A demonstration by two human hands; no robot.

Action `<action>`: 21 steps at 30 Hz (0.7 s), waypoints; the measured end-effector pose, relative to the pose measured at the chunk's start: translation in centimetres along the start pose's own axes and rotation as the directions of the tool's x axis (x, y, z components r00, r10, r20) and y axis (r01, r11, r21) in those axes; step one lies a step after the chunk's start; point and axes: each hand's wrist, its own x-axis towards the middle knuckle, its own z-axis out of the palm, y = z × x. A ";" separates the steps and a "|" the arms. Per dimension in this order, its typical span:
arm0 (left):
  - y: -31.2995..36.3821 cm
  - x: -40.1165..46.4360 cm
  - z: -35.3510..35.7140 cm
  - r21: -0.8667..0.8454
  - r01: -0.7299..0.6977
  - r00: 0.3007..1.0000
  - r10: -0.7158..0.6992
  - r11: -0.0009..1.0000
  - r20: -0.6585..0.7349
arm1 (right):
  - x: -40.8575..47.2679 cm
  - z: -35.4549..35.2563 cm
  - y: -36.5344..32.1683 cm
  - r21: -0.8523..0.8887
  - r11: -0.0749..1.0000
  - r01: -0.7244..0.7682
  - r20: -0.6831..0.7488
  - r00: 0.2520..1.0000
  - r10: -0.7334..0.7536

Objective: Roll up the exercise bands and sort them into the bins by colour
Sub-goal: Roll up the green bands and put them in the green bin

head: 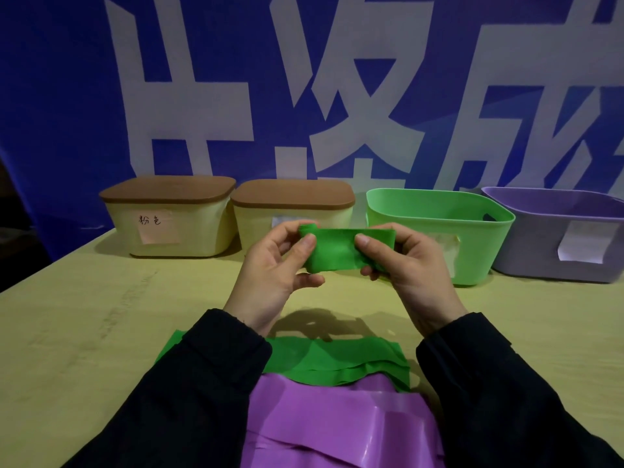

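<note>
Head view. Rolled green rubber exercise band held up above the pale wooden tabletop, just in front of the open green plastic bin; probably kept aloft to tighten the roll before dropping it in. Left hand and right hand pinching opposite ends, thumbs on the near face, fingers curled narrowly behind. Loose green bands and purple bands stacked flat at near edge, awaiting rolling. Open purple plastic bin far right; two lidded cream bins left.
</note>
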 end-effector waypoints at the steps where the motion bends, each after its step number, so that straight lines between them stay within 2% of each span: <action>1: 0.0 0.0 0.1 -0.009 0.003 1.000 -0.003 1.000 0.006 | 0.0 0.1 0.1 -0.002 1.000 0.002 0.011 1.000 -0.002; 5: -0.2 -0.1 0.1 -0.004 -0.005 0.999 0.005 1.000 0.043 | 0.1 0.6 0.5 -0.005 1.000 -0.017 0.023 1.000 0.017; 11: -0.2 0.0 0.4 0.026 -0.001 1.000 0.001 1.000 -0.017 | 0.0 0.5 0.5 -0.006 0.998 -0.054 -0.018 0.998 0.054; 15: -0.4 0.0 0.3 0.029 -0.001 1.000 0.001 1.000 0.001 | 0.1 0.5 0.7 0.022 0.998 -0.052 -0.001 0.999 0.052; 21: -0.6 -0.1 0.6 0.079 -0.023 0.999 0.020 0.997 0.032 | 0.0 0.8 0.8 -0.044 0.998 -0.047 -0.006 0.999 0.047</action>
